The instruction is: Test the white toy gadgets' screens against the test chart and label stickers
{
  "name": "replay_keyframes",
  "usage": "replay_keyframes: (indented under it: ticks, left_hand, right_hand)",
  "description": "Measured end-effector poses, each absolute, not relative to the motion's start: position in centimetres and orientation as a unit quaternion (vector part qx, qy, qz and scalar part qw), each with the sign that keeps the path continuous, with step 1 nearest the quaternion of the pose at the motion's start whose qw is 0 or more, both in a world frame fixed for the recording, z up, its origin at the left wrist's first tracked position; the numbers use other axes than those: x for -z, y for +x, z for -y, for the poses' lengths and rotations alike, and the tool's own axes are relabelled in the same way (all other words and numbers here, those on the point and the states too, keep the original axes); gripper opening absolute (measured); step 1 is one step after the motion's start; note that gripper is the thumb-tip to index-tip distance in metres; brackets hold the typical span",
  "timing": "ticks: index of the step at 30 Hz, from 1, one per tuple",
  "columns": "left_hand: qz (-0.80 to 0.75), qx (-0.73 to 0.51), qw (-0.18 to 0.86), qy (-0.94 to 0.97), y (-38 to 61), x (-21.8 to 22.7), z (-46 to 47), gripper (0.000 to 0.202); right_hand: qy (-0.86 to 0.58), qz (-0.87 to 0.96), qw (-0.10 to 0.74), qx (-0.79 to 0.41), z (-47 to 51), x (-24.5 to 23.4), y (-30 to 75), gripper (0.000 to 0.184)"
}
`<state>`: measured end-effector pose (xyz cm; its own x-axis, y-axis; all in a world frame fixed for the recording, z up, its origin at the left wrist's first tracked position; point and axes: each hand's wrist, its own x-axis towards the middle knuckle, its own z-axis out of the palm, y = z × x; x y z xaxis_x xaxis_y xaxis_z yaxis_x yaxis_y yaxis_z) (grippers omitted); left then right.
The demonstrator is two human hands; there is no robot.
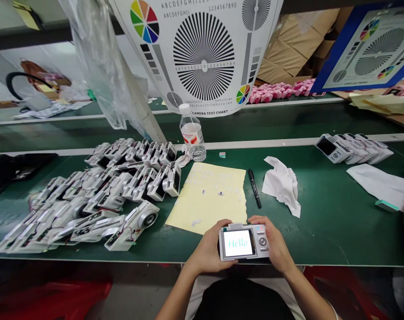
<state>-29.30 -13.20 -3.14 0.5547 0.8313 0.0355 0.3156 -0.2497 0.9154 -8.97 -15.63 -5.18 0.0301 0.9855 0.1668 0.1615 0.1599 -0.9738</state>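
At the near edge of the green table (318,240), clasping a silver camera (244,242) with left hand (208,250) on one end and right hand (277,245) on the other; lying between the two with long axis left to right, no nearer to one than the other; turned with lit "Hello" screen (238,243) upward, lens side hidden; just short of the yellow sheet (215,213), to the right of the clustered cameras (117,191), well short of the hanging test chart (203,58)
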Motion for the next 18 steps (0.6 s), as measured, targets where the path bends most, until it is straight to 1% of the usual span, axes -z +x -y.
replay_keyframes:
  ticks: [9, 13, 16, 18]
  left_hand:
    - [-0.388, -0.268, 0.479, 0.74, -29.2, 2.8, 13.1, 0.069]
    - [-0.411, -0.278, 0.464, 0.734, -29.1, 3.0, 13.2, 0.065]
    - [-0.444, -0.275, 0.436, 0.733, -29.1, 3.4, 13.3, 0.066]
    - [-0.466, -0.275, 0.415, 0.731, -29.0, 3.6, 13.4, 0.065]
  right_hand:
    - [-0.51, 0.567, 0.502, -0.408, 15.7, 5.1, -8.9, 0.048]
    - [-0.528, 0.57, 0.483, -0.404, 15.9, 5.4, -9.2, 0.048]
    - [-0.544, 0.598, 0.474, -0.35, 15.5, 5.1, -8.8, 0.048]
    - [-0.549, 0.637, 0.458, -0.29, 14.8, 3.8, -8.0, 0.048]
